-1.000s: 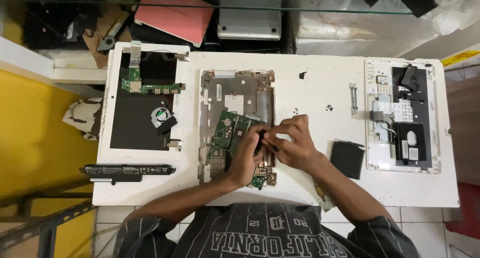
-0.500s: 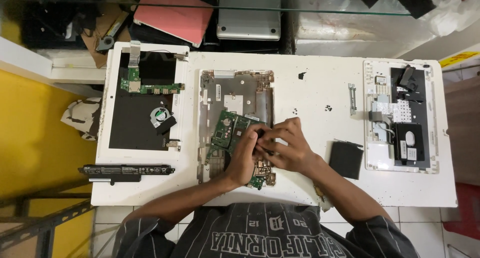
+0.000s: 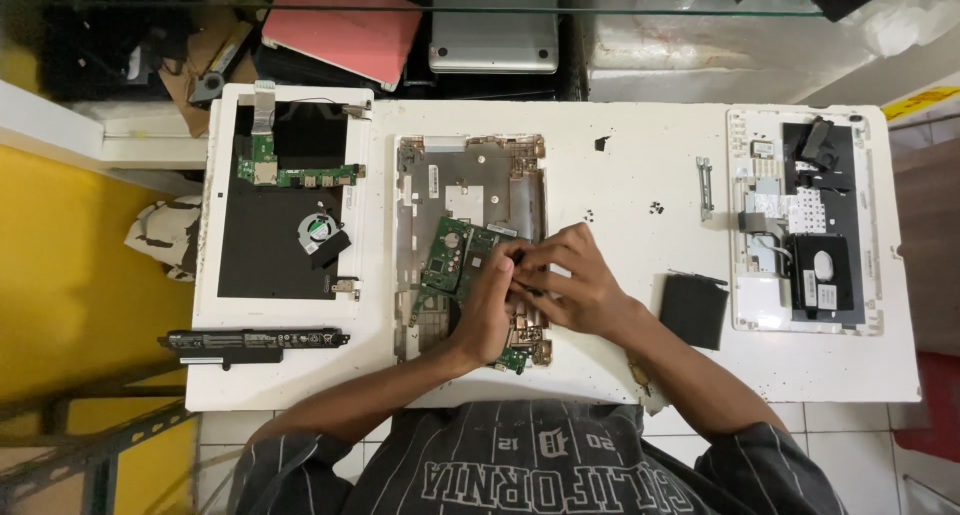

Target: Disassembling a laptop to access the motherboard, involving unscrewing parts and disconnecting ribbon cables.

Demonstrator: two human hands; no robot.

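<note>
Working close to the body, the left hand (image 3: 487, 310) and right hand (image 3: 570, 285) meet fingertip to fingertip over a green printed circuit board (image 3: 455, 260); both are curled around something small at the board's right edge, too hidden by the fingers to identify, so whether either hand is clamped on it cannot be told. The circuit board lies tilted inside a grey, opened laptop base shell (image 3: 470, 180), which sits at the middle of the white, paint-chipped worktable (image 3: 620, 185). Just right of the right wrist rests a flat black square pad (image 3: 694, 310). At the table's near left edge lies a long black battery bar (image 3: 250, 340). Beyond it, a white-framed laptop chassis with a black panel (image 3: 270, 245) carries a narrow green board and a round fan. At far right lies a white upturned keyboard deck (image 3: 800, 225). Beyond the table sit a pink closed laptop (image 3: 340, 30) and a silver one (image 3: 495, 25).
</note>
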